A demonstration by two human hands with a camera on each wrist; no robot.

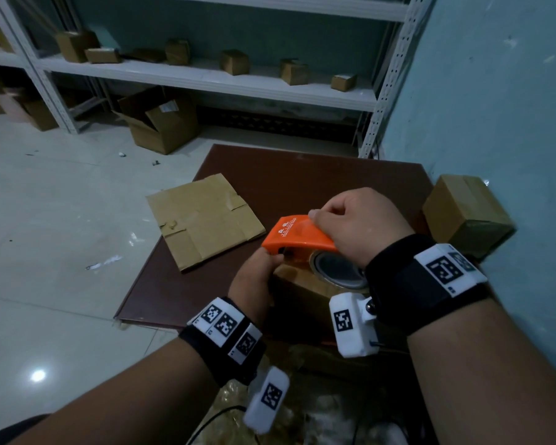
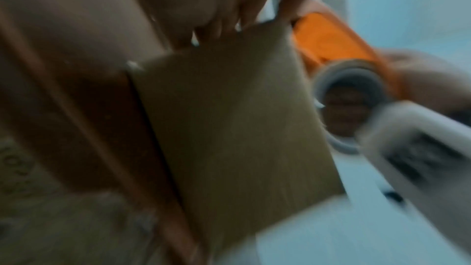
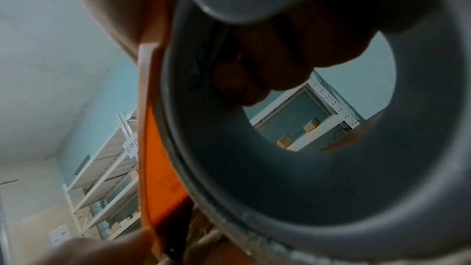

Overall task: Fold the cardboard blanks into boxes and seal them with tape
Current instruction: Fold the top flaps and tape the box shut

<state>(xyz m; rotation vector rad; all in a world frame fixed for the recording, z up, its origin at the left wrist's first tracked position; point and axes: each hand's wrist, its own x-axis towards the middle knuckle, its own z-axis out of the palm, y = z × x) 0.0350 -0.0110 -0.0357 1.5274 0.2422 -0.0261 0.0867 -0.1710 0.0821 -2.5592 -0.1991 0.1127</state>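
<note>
The right hand is wrapping around the orange tape dispenser, its thumb lying along the orange top while its fingers are curling through the grey core of the tape roll, as the right wrist view shows. The dispenser is sitting on top of a folded cardboard box that is resting on the dark brown counter, directly under both hands. The left hand is pressing against the box's near left edge, just below the dispenser's front end; its fingers are bending over the top edge of the box and gripping it, though the left wrist view is blurred. A flat cardboard blank is lying on the counter ahead and to the left of the left hand, partly overhanging the counter's edge. A closed box is sitting to the right of the right hand, against the blue wall.
</note>
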